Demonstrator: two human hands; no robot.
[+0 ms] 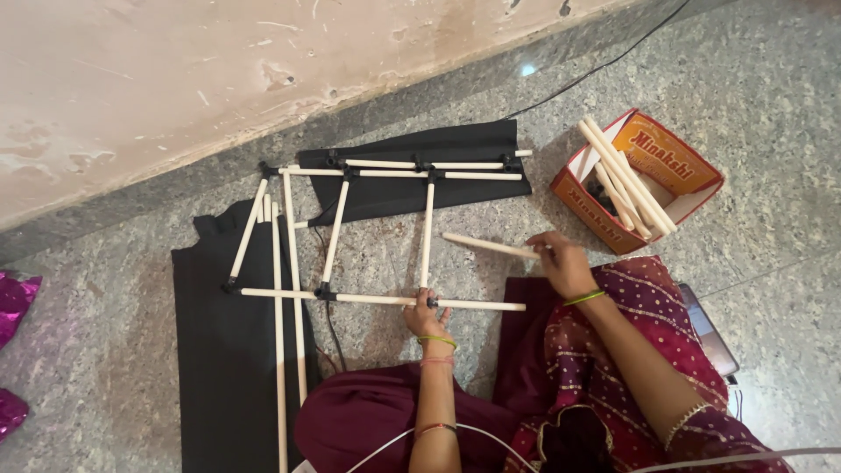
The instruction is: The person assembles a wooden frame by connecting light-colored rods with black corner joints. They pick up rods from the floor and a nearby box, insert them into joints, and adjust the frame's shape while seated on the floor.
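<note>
A frame of white rods point(337, 229) joined by black connectors lies flat on the grey stone floor. My left hand point(427, 317) grips a black connector on the frame's near horizontal rod, where an upright rod meets it. To the right of the frame, my right hand point(561, 264) holds one loose white rod point(487, 246) by its right end, just above the floor, its free end pointing left toward the frame.
An orange cardboard box point(592, 213) with several more white rods stands at the right. Black fabric pieces point(219, 350) lie under the frame at left and behind it. A wall runs along the top. Pink foil point(13, 302) sits at the far left. A phone point(710, 337) lies by my right knee.
</note>
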